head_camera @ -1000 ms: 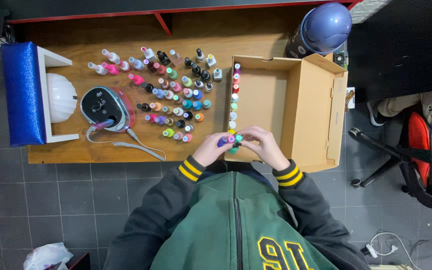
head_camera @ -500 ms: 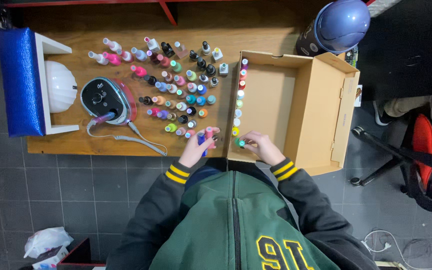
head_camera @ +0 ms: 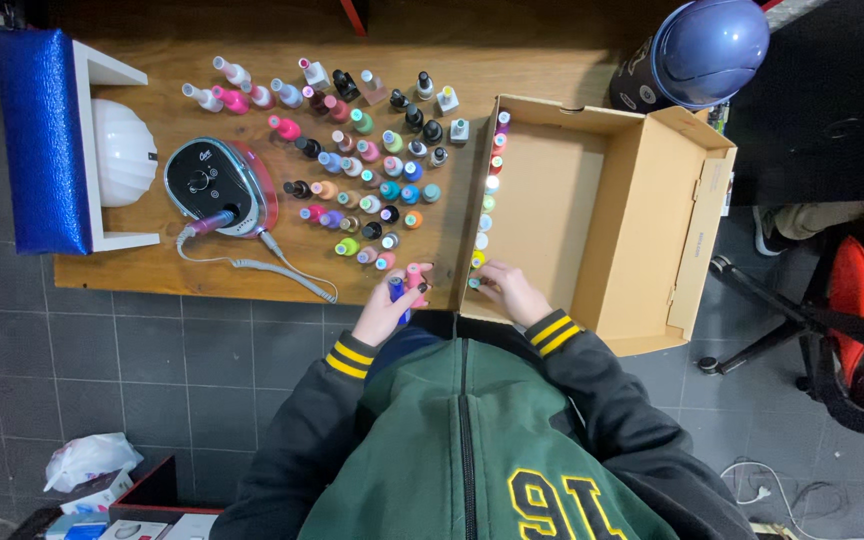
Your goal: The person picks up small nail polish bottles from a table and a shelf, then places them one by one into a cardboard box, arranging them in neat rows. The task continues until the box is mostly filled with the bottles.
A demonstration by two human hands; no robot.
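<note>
a single row of small bottles [head_camera: 488,190] has been lined along the near-left wall of the cardboard box [head_camera: 652,240], one being pinched there by the right hand [head_camera: 508,290], while a blue bottle [head_camera: 397,292] and a pink bottle [head_camera: 417,280] are gripped by the left hand [head_camera: 384,312] and most bottles [head_camera: 362,160] are left on the wooden table [head_camera: 252,40].

A brown wooden table [head_camera: 252,280] stands on a floor of dark grey square tiles [head_camera: 152,370]. Right of the table, a black swivel chair with a red backrest [head_camera: 852,320] sits on its wheeled base. A crumpled white plastic bag [head_camera: 87,458] lies on the tiles at lower left. White cables [head_camera: 752,490] trail across the floor at lower right. The light is even and soft.
</note>
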